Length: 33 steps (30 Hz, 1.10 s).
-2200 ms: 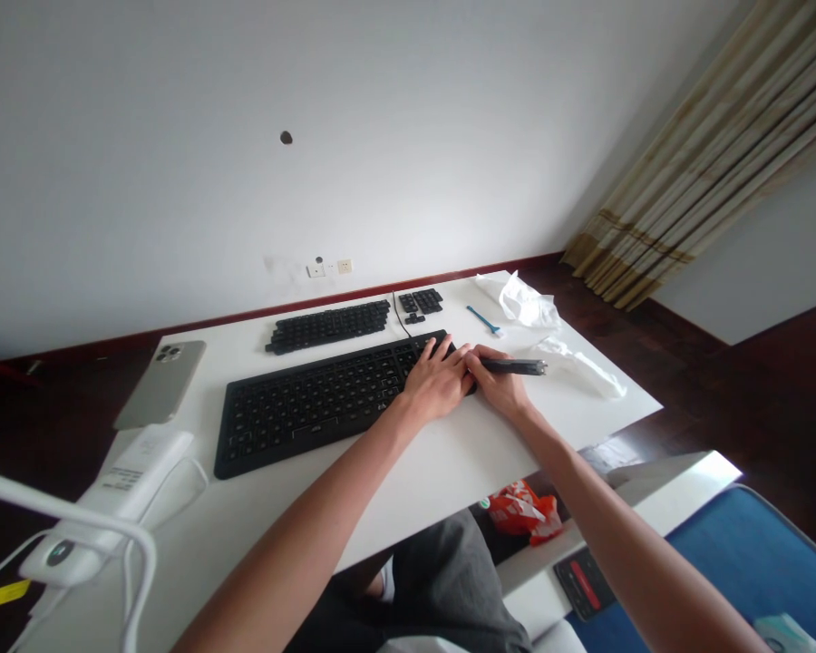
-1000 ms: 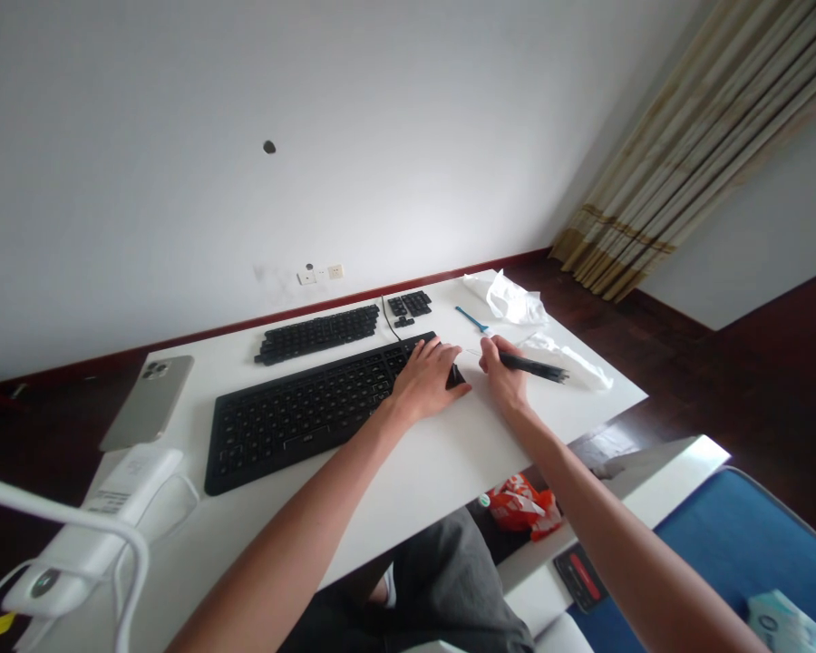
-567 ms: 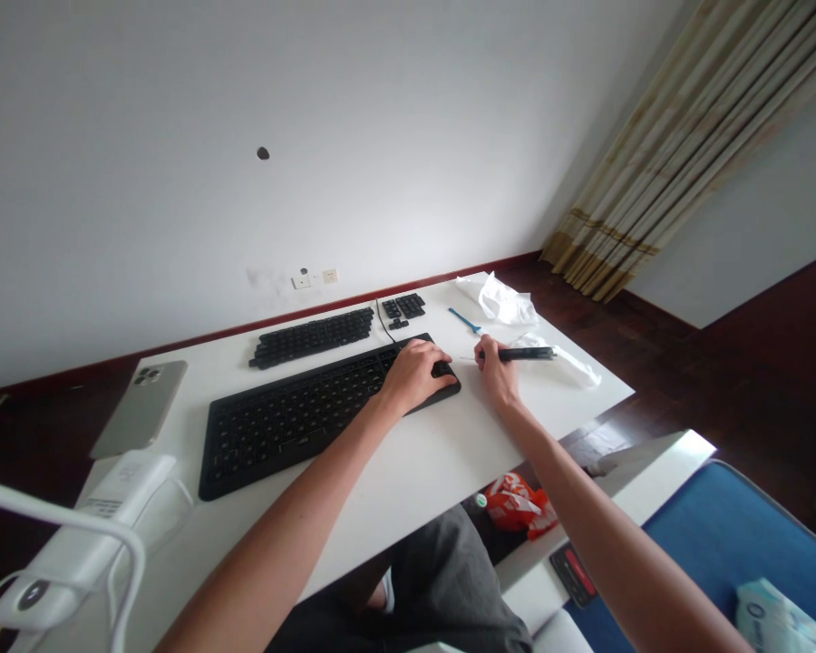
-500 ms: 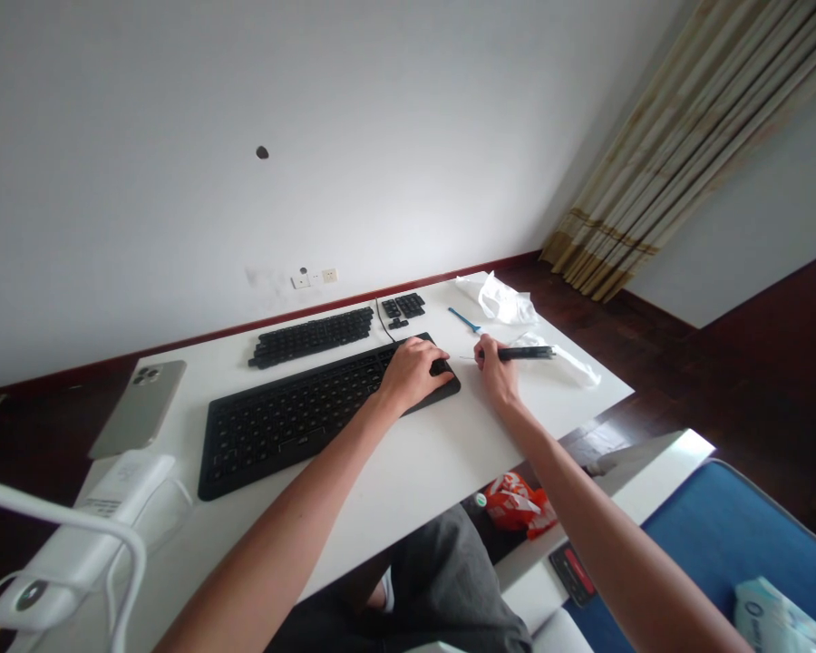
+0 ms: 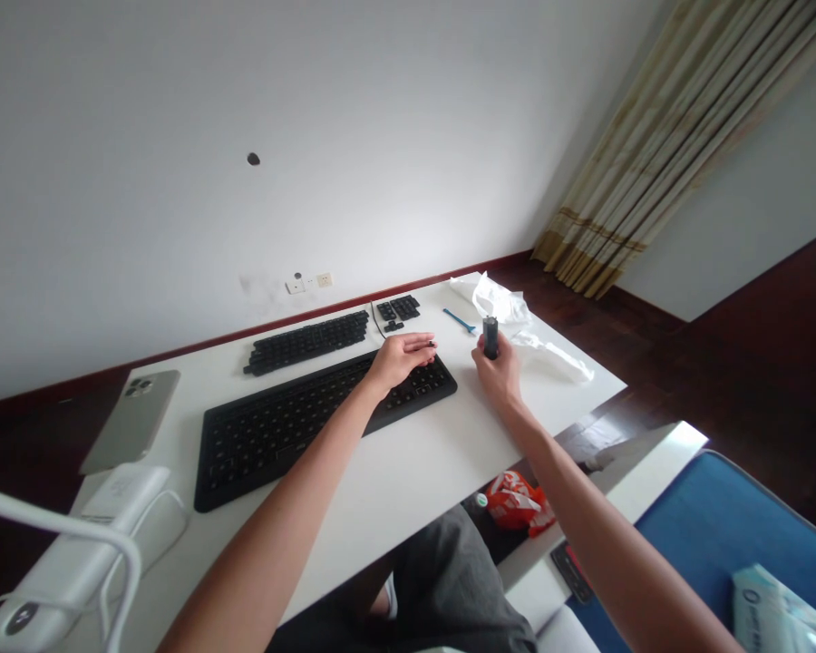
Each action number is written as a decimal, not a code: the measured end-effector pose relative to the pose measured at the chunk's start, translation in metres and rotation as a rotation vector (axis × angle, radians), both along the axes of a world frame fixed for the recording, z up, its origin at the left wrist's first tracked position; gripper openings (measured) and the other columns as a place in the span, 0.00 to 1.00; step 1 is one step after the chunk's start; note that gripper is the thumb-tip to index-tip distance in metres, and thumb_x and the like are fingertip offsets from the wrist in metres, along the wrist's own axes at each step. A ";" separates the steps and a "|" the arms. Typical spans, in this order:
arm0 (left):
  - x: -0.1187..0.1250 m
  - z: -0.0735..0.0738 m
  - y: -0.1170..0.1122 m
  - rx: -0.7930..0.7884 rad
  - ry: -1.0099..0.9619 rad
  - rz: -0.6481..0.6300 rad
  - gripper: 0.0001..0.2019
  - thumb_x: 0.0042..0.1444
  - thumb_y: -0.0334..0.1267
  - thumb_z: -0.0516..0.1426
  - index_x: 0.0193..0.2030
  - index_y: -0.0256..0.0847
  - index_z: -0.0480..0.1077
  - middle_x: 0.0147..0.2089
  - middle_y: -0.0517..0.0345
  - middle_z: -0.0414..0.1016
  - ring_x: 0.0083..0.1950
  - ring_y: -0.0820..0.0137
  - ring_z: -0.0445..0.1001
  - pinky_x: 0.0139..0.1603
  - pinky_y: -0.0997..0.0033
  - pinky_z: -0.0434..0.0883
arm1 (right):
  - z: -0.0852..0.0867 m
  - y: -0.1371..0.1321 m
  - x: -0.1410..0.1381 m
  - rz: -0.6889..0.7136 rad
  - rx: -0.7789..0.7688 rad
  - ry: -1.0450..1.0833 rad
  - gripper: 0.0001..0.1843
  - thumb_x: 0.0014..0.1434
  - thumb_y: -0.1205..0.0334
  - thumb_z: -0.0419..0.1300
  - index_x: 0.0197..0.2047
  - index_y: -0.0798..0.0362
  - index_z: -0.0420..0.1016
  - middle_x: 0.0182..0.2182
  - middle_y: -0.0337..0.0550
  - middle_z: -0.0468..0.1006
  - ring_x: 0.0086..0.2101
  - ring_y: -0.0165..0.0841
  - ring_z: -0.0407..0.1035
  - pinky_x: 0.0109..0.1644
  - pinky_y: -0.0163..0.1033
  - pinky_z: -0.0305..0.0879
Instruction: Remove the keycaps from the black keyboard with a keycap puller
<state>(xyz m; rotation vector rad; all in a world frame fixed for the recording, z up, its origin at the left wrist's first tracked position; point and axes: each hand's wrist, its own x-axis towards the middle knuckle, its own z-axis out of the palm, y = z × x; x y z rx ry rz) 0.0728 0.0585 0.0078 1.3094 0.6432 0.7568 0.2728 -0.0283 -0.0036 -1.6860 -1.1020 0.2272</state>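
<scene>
A black keyboard with its keycaps off lies across the white desk. Above its right end, my left hand is closed in a pinch on a small black keycap. My right hand, to the right of the keyboard, is wrapped round a black-handled tool, whose handle points up; its working end is hidden. Behind the keyboard, loose black keycaps are set in rows, with a smaller group to the right. A blue brush lies beyond my right hand.
A phone and a white power strip with cables are at the left. Crumpled white plastic lies at the right back. An open drawer holds a red bag. A blue seat stands at the right.
My left hand has lifted off the keyboard's right end with the small keycap between its fingers. My right hand has turned the tool from lying sideways to upright.
</scene>
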 end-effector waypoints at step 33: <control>-0.012 0.008 -0.007 1.025 0.478 0.468 0.42 0.65 0.24 0.57 0.79 0.57 0.47 0.64 0.52 0.70 0.51 0.67 0.79 0.51 0.67 0.79 | 0.040 0.074 -0.024 0.652 -0.091 -0.006 0.11 0.57 0.57 0.70 0.44 0.50 0.85 0.41 0.43 0.87 0.40 0.40 0.82 0.49 0.45 0.77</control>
